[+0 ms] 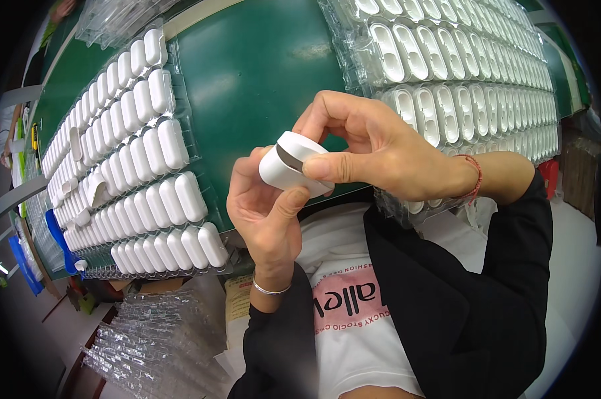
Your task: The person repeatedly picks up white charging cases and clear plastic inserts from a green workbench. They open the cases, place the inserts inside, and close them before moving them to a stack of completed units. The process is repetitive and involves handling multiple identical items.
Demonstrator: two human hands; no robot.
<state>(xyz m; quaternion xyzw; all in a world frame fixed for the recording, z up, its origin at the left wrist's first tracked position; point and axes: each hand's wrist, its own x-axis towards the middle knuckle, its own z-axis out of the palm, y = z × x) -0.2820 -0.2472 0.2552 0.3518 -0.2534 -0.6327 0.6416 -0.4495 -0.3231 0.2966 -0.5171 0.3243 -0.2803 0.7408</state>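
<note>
Between my two hands is a small white rounded case (279, 174), shaped like an earbud charging case, tilted above the front edge of the green table. A dark gap or band runs between its top and its body. My left hand (268, 226) grips the body from the left, thumb against the near side. The right hand (387, 149) pinches the case from the right, its thumb lying beside the dark band and its fingers curled behind. What lies inside the case is hidden, and so are most of the fingertips.
On the left, a clear tray (192, 133) holds rows of white oval shells. Trays of open hollow white shells (428, 53) fill the right. Green tabletop (260, 60) shows between them. Stacked clear plastic trays (157, 339) stand below left. Another person's hand (62, 9) shows far left.
</note>
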